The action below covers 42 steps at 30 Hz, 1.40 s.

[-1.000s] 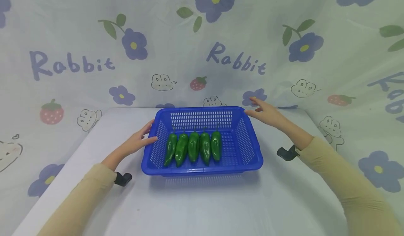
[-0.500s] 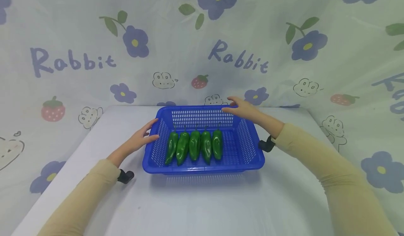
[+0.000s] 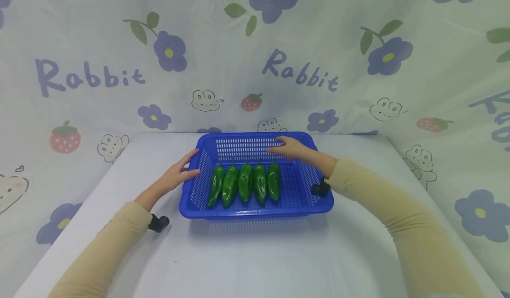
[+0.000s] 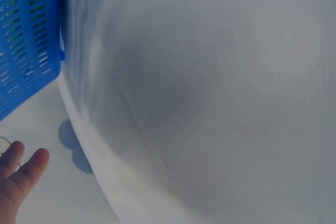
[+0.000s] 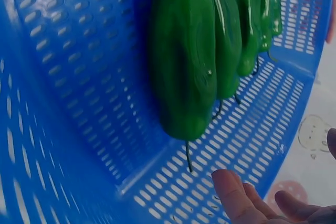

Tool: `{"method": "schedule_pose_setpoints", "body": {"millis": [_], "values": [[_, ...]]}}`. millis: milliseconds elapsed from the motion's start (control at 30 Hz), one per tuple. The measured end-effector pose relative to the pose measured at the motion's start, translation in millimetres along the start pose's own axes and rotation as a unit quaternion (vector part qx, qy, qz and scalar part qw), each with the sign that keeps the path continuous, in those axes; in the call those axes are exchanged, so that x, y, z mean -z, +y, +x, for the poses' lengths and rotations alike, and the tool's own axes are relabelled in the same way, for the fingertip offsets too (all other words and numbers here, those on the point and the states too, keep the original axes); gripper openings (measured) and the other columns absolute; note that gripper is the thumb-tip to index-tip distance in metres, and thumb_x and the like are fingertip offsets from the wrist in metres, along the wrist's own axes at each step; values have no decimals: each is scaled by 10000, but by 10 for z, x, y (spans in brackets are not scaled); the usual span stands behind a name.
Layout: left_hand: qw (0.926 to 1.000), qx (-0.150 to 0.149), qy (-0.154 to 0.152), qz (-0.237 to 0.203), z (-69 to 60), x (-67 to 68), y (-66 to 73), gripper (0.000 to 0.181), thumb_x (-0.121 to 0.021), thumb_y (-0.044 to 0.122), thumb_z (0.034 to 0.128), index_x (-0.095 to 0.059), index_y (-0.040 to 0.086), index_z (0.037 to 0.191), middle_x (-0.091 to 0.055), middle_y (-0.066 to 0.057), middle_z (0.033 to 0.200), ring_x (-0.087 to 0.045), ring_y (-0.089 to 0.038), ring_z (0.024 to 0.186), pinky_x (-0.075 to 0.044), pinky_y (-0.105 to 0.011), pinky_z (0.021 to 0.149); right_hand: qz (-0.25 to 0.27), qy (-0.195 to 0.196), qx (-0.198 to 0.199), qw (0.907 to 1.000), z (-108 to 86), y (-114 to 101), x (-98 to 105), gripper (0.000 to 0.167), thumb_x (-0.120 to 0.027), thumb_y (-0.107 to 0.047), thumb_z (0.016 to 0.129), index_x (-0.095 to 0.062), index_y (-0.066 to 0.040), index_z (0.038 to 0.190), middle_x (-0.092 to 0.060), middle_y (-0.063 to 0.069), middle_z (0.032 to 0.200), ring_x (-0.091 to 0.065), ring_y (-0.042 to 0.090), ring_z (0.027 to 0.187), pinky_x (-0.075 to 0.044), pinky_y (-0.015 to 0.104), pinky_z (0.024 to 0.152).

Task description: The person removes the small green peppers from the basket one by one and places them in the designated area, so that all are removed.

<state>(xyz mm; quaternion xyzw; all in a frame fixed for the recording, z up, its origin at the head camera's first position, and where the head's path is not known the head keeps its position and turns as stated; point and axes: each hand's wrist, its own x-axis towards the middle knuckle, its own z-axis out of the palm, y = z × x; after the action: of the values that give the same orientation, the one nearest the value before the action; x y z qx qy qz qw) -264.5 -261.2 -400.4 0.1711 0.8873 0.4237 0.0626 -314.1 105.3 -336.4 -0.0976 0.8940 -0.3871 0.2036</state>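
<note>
The blue basket (image 3: 255, 214) has spare floor (image 3: 291, 191) at three o'clock of five green peppers (image 3: 245, 183), their long axes roughly twelve-to-six, stems (image 5: 188, 157) toward twelve. The left hand (image 3: 173, 178), fingers spread, is at its nine o'clock rim (image 3: 185, 196); the relaxed right hand (image 3: 292, 149), holding nothing, hovers near the rightmost stem.

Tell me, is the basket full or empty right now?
Neither; the basket is partly filled: five green peppers lie side by side in it, and bare floor shows right of them in the head view.
</note>
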Motion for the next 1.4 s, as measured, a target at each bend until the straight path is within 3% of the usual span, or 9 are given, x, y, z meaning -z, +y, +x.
{"method": "schedule_pose_setpoints", "body": {"millis": [133,400,633,767,967,1400], "values": [[10000,59,-28,3,-10,-1,38,720,-507,298,914,-94,127,1477,-129,-261,1488,-209,-502,1306,-292,-651,969,-7,2,-82,10000,33,38,-80,690,-584,-352,878,-270,-75,1426,-351,207,1412,-498,374,1150,-489,451,879],[9999,68,-73,-67,-118,13,334,701,-492,236,917,-97,30,1460,-118,-306,1470,-197,-531,1293,-273,-659,974,-40,-95,-200,9997,68,87,-211,642,-617,-350,852,-363,-75,1373,-401,186,1371,-520,361,1106,-490,456,872],[10000,43,-14,-25,-15,10,45,708,-499,254,918,-86,120,1478,-109,-253,1495,-183,-495,1319,-284,-646,979,-227,-195,-265,9992,67,108,-304,664,-636,-329,839,-355,-51,1374,-431,190,1341,-550,348,1059,-508,444,842],[10000,-1,12,-82,11,9,-46,710,-502,242,914,-87,123,1478,-106,-253,1496,-184,-501,1317,-292,-645,973,-257,-198,-314,9990,81,118,-336,660,-648,-315,831,-364,-46,1364,-451,185,1320,-554,344,1043,-514,430,831],[9999,-59,9,-119,10,10,-36,709,-501,245,913,-90,124,1478,-108,-246,1498,-179,-496,1322,-293,-637,977,-225,-131,-525,9983,102,144,-370,688,-684,-263,805,-358,-35,1366,-447,198,1330,-559,353,1059,-514,414,840],[9997,-133,-56,-172,6,2,-12,719,-503,292,918,-85,118,1478,-125,-275,1482,-221,-534,1285,-319,-656,941,-216,-374,-803,9958,98,196,-415,710,-709,-216,780,-354,8,1353,-462,217,1304,-564,360,1062,-520,400,824]]}}
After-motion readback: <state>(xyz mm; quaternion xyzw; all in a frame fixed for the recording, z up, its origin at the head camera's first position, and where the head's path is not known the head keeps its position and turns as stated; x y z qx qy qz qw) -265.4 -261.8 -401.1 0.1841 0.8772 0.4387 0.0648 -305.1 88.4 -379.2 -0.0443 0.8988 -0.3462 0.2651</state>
